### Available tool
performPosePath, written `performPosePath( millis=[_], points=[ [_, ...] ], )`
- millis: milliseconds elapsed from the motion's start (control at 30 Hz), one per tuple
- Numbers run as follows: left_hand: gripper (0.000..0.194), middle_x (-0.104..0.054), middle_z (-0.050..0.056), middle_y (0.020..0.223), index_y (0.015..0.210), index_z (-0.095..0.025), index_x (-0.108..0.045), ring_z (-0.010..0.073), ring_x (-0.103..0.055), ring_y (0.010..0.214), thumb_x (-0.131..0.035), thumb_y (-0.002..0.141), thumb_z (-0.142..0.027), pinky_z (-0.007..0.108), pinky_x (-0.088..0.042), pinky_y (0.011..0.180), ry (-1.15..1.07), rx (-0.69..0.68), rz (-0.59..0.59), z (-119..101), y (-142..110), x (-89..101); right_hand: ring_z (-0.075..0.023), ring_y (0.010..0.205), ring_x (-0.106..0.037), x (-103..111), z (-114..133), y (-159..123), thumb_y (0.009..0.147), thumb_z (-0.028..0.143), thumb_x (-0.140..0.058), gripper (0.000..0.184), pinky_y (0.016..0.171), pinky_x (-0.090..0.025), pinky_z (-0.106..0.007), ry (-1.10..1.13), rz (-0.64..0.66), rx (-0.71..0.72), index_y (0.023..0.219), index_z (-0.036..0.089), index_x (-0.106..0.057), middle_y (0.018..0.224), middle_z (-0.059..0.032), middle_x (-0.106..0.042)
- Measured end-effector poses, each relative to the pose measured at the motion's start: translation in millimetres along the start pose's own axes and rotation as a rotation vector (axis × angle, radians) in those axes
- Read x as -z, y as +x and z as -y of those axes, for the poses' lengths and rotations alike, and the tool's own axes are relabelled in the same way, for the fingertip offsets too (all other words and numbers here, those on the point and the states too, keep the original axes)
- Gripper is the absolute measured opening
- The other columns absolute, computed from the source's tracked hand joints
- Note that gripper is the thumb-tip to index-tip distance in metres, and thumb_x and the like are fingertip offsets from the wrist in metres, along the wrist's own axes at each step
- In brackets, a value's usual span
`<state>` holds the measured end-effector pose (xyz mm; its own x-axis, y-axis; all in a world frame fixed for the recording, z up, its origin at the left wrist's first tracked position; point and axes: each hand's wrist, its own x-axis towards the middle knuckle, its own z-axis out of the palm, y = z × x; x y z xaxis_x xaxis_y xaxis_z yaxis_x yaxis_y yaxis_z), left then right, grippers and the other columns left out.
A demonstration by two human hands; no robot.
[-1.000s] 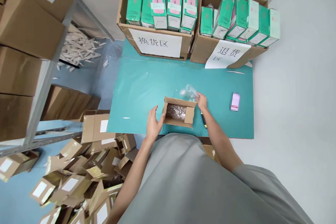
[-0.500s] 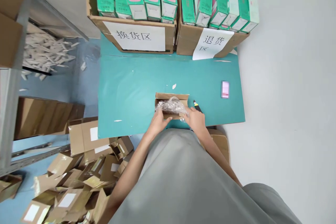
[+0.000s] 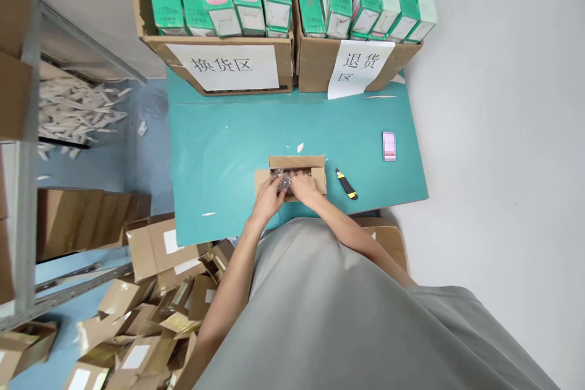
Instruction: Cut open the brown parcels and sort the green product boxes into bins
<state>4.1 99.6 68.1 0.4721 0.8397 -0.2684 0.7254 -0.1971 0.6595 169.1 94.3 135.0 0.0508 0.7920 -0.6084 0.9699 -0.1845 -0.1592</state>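
A small open cardboard box (image 3: 296,162) sits near the front edge of the green tabletop, its flaps folded outward. Crumpled clear bubble wrap (image 3: 284,181) lies inside it, partly covered by my fingers. My left hand (image 3: 267,200) reaches over the box's left side, thumb and fingers closed on the wrap. From the right, my right hand (image 3: 303,187) dips into the box with curled fingers pressed against the wrap. Whatever lies under the wrap is hidden. A black and yellow utility knife (image 3: 347,185) rests on the table to the right of the box.
Two large cartons, one left (image 3: 155,42) and one right (image 3: 315,67), hold green boxes at the table's back. A phone (image 3: 389,146) lies at the right. Empty cardboard boxes (image 3: 132,341) are heaped on the floor at left beside a metal shelf (image 3: 27,164).
The bubble wrap has gone down into the box, and a left flap now shows. My right hand has moved left into the box, uncovering the utility knife. The view has shifted slightly.
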Motion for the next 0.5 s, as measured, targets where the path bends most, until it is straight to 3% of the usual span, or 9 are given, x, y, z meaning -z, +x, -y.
performPosePath(
  millis=[100,267,400,500],
  points=[
    [0.062,-0.062,0.022,0.161,0.162,-0.016,-0.06,0.0411,-0.057,0.154,-0.063,0.102,-0.03,0.059,-0.047,0.131,0.064,-0.029,0.061,-4,7,-11.2,-0.0346,0.135,-0.072,-1,-19,-13,0.114,0.011,-0.041,0.048,0.109,-0.061,-0.044,-0.035,-0.052,-0.074,0.158,0.006,-0.059,0.147,-0.0306,-0.069],
    [0.063,-0.066,0.024,0.153,0.167,-0.015,-0.057,0.0413,-0.062,0.148,-0.058,0.105,-0.028,0.057,-0.046,0.13,0.16,-0.034,0.241,-15,24,-29.4,-0.0356,0.142,-0.067,2,-52,-29,0.11,0.002,-0.034,0.05,0.113,-0.058,-0.041,-0.074,-0.059,-0.077,0.135,0.006,-0.078,0.144,-0.0303,-0.069],
    [0.06,-0.067,0.024,0.153,0.162,-0.015,-0.062,0.0417,-0.062,0.148,-0.06,0.104,-0.03,0.053,-0.044,0.131,0.228,0.024,0.415,-20,43,-38.1,-0.0322,0.132,-0.075,-12,-52,-22,0.111,0.005,-0.034,0.054,0.11,-0.062,-0.041,0.031,0.046,-0.05,0.155,0.009,-0.066,0.157,-0.0298,-0.062],
    [0.061,-0.067,0.023,0.156,0.162,-0.016,-0.063,0.0408,-0.062,0.149,-0.061,0.104,-0.033,0.05,-0.042,0.131,0.245,0.044,0.493,-21,55,-42.0,-0.0329,0.138,-0.073,-28,-45,-6,0.113,0.01,-0.039,0.052,0.117,-0.059,-0.042,0.102,0.149,-0.02,0.159,0.01,-0.064,0.16,-0.0285,-0.063]
  ],
)
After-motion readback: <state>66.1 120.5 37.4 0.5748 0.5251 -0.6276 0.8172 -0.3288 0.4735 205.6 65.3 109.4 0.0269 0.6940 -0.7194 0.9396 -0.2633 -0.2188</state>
